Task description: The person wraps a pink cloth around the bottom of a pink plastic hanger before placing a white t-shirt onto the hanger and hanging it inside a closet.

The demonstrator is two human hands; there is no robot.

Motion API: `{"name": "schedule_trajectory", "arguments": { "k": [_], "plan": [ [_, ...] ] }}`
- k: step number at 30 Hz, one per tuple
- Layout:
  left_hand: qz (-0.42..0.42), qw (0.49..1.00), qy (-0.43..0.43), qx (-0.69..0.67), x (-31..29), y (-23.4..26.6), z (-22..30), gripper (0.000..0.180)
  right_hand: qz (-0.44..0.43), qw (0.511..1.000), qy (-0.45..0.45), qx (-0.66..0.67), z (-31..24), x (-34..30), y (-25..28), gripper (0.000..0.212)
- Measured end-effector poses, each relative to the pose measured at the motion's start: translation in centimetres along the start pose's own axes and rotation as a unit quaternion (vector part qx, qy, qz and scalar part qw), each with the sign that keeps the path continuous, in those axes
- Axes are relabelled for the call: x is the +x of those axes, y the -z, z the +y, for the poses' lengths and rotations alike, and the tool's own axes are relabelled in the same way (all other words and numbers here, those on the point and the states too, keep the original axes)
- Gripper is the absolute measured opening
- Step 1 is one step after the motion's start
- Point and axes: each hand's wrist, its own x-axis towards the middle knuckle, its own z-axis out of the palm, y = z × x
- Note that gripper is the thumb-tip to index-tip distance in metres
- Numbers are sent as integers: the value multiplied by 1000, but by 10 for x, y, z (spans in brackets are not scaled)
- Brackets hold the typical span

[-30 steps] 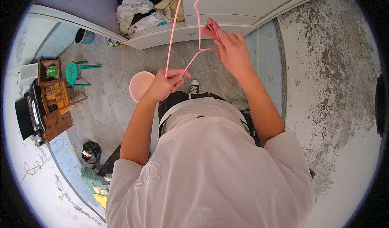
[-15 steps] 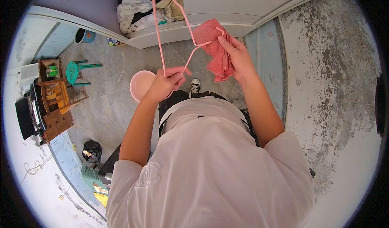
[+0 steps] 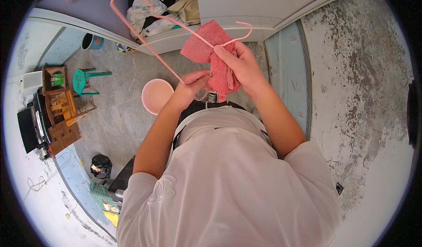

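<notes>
1. Grey tiled floor (image 3: 118,119) runs around the pink basin (image 3: 157,97), the landmark here; to its left, bare tile reaches across to a green stool (image 3: 80,81).
2. Beyond the basin, the white lower edge of a cabinet (image 3: 246,32) bounds the floor; clothes (image 3: 145,16) lie in its opening. Well right of the basin, a blue panel (image 3: 288,78) marks the side limit.
3. The pink hanger (image 3: 159,58) is held up, its rounded far corner reaching past the basin and overlapping the cabinet opening in view; its hook end lies to the basin's upper right.
4. The pink cloth (image 3: 222,73) is bunched around the hanger's neck region, right of the basin, with one flap spread toward the cabinet.
5. The left hand (image 3: 192,85), just right of the basin in view, has its fingers curled closed on the hanger's long bar; its fingertips are partly hidden by the cloth.
6. The right hand (image 3: 246,67), farther right of the basin, has its fingers closed on cloth and hanger neck together, thumb on top.
</notes>
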Motion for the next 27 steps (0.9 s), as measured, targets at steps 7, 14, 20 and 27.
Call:
{"name": "schedule_trajectory", "arguments": {
  "k": [7,14,20,27],
  "plan": [
    [114,991,-68,24,-2,93,26,55,-61,916,146,-368,-25,5,35,31],
    [-47,968,-64,236,-26,93,93,57,-223,746,111,-617,-22,14,47,41],
    [-121,935,222,251,-19,26,61,49,-232,782,143,-561,-17,20,41,44],
    [-85,928,104,349,-22,50,23,54,-131,717,313,-609,-3,4,41,49]
  ]
}}
